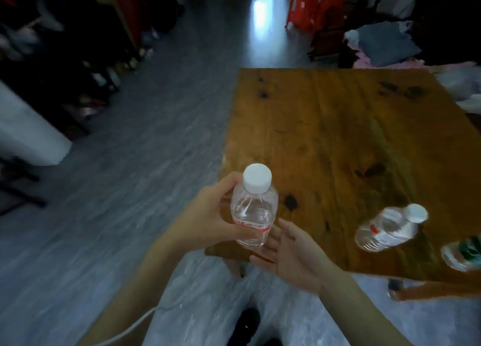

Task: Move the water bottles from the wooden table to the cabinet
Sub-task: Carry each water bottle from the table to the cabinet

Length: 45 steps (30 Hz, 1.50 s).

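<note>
A clear water bottle (253, 210) with a white cap (257, 177) is gripped by the left hand (208, 215) at lower centre, over the near-left corner of the wooden table (338, 137). The right hand (291, 254) is held flat-fingered just beside it. A second bottle (387, 228) and a green-labelled bottle (463, 253) are seen standing on the table at lower right.

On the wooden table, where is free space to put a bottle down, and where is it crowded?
The wooden table is bare over its far part and middle, from its left edge to the right. It is crowded at the near right corner, where a white-capped bottle and a green-labelled bottle stand.
</note>
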Each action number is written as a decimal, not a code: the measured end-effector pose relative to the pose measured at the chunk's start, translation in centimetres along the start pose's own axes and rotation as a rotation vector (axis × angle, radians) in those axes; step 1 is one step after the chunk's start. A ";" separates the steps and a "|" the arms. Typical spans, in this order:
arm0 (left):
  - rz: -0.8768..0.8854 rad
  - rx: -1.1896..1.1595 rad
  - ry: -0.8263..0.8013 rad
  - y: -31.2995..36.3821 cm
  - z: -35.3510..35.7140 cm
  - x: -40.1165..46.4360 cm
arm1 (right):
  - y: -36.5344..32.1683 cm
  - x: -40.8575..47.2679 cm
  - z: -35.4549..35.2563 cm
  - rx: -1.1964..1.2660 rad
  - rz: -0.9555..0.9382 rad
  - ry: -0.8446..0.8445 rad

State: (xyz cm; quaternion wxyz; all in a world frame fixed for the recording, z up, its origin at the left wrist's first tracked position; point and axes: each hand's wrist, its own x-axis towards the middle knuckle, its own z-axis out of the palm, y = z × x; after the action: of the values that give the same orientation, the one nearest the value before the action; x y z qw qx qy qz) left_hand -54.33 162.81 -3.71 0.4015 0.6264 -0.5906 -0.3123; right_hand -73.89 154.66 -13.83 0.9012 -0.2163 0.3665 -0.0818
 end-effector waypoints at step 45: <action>-0.409 -0.005 0.969 -13.0 -30.3 -28.4 | 17.2 20.6 41.6 -0.521 0.518 -0.215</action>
State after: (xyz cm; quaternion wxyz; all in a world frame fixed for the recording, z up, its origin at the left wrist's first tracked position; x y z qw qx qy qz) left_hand -24.82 194.70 -2.77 0.5608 0.8007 -0.2021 -0.0602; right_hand -30.38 177.45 -7.95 0.8400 -0.3458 0.3210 0.2678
